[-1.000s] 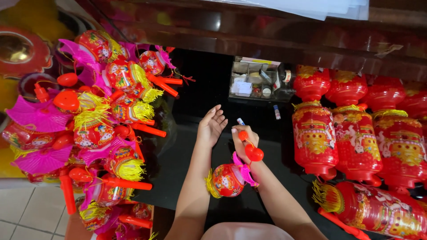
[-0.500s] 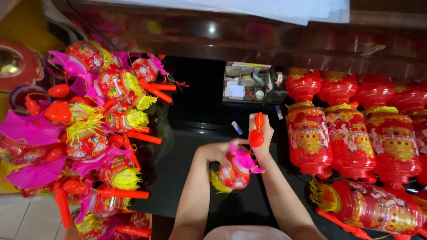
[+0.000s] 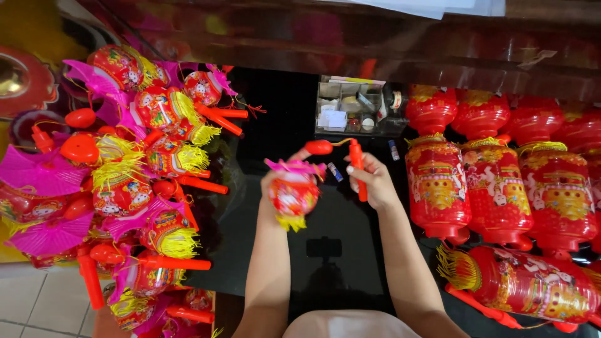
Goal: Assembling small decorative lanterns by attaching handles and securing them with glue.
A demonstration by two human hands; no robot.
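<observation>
My left hand (image 3: 275, 188) grips a small round red toy lantern (image 3: 293, 194) with a pink top frill and a yellow tassel, held over the black glossy table (image 3: 325, 263). My right hand (image 3: 374, 181) is closed around the lantern's orange stick handle (image 3: 357, 168), held upright. A thin cord runs from the stick's top to an orange cap (image 3: 319, 148) above the lantern.
A heap of similar small lanterns (image 3: 138, 181) with pink frills, yellow tassels and orange sticks fills the left side. Large red cylindrical lanterns (image 3: 501, 181) stand in rows at the right. A clear compartment box (image 3: 357, 112) of small items sits at the table's far edge.
My left hand, open and empty a second ago, has taken hold of the lantern body. My right hand has raised the stick upright and both hands have lifted the lantern.
</observation>
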